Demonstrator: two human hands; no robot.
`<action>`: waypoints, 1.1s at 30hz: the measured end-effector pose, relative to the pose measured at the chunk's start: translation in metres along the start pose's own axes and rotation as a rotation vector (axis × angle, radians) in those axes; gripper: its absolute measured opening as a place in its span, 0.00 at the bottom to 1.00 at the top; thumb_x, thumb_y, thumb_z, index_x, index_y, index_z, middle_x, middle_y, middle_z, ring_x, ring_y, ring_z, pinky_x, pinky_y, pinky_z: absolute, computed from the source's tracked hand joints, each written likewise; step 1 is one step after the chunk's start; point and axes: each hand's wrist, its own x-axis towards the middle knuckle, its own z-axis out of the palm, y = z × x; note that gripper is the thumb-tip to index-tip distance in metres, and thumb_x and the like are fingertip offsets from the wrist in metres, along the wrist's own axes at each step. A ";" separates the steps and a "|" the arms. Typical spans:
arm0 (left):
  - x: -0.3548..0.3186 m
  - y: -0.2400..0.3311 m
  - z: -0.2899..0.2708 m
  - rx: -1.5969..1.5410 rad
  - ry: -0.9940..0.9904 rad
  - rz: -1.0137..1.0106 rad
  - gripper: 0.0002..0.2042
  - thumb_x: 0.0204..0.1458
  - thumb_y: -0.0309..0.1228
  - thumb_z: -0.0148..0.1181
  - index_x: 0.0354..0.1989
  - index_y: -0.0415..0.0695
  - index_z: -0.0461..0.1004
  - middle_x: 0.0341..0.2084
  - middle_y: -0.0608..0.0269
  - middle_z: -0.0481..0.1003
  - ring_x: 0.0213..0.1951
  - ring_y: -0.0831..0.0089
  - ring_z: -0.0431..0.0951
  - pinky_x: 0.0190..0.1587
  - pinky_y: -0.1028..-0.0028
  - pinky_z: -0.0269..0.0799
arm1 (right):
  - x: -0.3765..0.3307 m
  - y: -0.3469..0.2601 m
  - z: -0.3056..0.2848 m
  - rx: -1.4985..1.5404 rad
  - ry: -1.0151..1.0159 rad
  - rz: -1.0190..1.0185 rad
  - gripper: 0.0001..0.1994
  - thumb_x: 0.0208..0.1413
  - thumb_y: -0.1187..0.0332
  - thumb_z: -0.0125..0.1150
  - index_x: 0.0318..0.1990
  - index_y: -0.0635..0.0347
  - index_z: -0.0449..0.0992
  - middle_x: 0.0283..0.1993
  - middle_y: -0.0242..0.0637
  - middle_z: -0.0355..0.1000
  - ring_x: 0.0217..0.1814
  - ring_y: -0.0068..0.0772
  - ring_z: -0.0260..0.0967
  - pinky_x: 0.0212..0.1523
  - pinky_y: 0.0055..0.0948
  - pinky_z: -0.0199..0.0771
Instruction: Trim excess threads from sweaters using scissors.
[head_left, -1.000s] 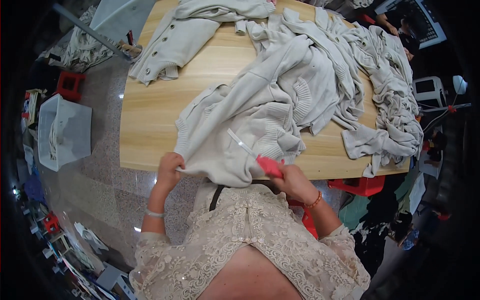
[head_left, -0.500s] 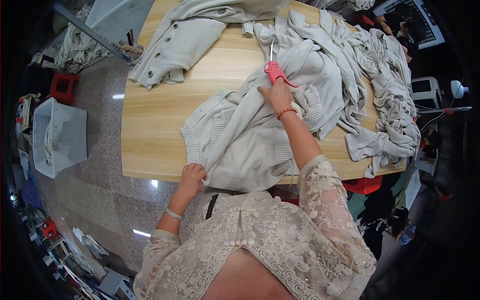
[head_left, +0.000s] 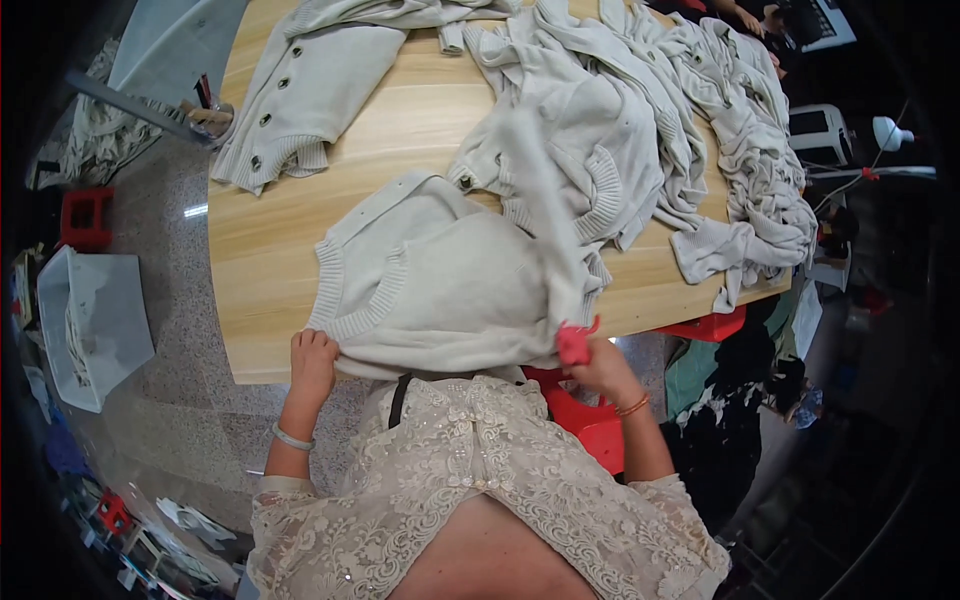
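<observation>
A cream knitted cardigan with ribbed bands lies spread on the near part of the table. My left hand is closed on its near left corner at the table edge. In my right hand is a red air blow gun, held by the garment's near right corner; its nozzle cannot be made out. A motion-blurred strip of cream knit, apparently a sleeve, runs from the blow gun up across the garments. Whether my right fingers also grip the knit is hidden.
More cream knits are heaped on the wooden table, and a buttoned one lies at the far left. A white bin and red stool stand left. Another red stool is under the near edge.
My right hand with the blow gun has come down and toward me, from mid-table to the near edge. The cardigan is spread wider and flatter. My left hand keeps its corner, now further left.
</observation>
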 end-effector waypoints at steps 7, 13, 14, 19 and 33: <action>0.075 0.022 0.002 -0.400 0.057 -0.206 0.13 0.48 0.29 0.59 0.42 0.40 0.71 0.35 0.52 0.72 0.40 0.54 0.71 0.45 0.60 0.67 | 0.032 -0.001 0.032 0.110 0.293 -0.058 0.10 0.50 0.62 0.61 0.36 0.57 0.75 0.31 0.49 0.73 0.37 0.55 0.71 0.36 0.46 0.72; 0.160 0.058 0.043 -0.229 0.203 -0.230 0.27 0.42 0.32 0.67 0.52 0.41 0.66 0.42 0.48 0.69 0.42 0.53 0.71 0.47 0.61 0.67 | 0.134 -0.022 0.019 -0.053 0.266 -0.135 0.21 0.45 0.56 0.68 0.39 0.64 0.72 0.39 0.52 0.74 0.43 0.54 0.72 0.43 0.45 0.72; 0.165 0.058 0.047 -0.242 0.231 -0.192 0.24 0.41 0.31 0.68 0.48 0.40 0.69 0.38 0.49 0.71 0.41 0.53 0.72 0.46 0.60 0.68 | 0.145 -0.021 0.023 -0.051 0.192 -0.164 0.22 0.45 0.56 0.68 0.39 0.65 0.71 0.39 0.53 0.74 0.43 0.55 0.72 0.44 0.45 0.72; 0.162 0.047 0.034 -0.443 0.095 -0.264 0.15 0.41 0.30 0.67 0.36 0.38 0.71 0.28 0.55 0.71 0.34 0.61 0.72 0.40 0.66 0.68 | 0.122 -0.013 0.017 0.194 -0.006 -0.429 0.15 0.45 0.62 0.66 0.32 0.64 0.73 0.28 0.51 0.71 0.33 0.53 0.70 0.35 0.41 0.68; 0.096 0.135 -0.130 -1.075 -0.061 0.143 0.10 0.45 0.18 0.60 0.38 0.38 0.74 0.32 0.64 0.75 0.33 0.80 0.72 0.36 0.81 0.67 | 0.136 -0.110 -0.013 0.421 -0.610 -0.790 0.22 0.47 0.57 0.68 0.43 0.64 0.73 0.34 0.40 0.71 0.34 0.34 0.68 0.39 0.33 0.68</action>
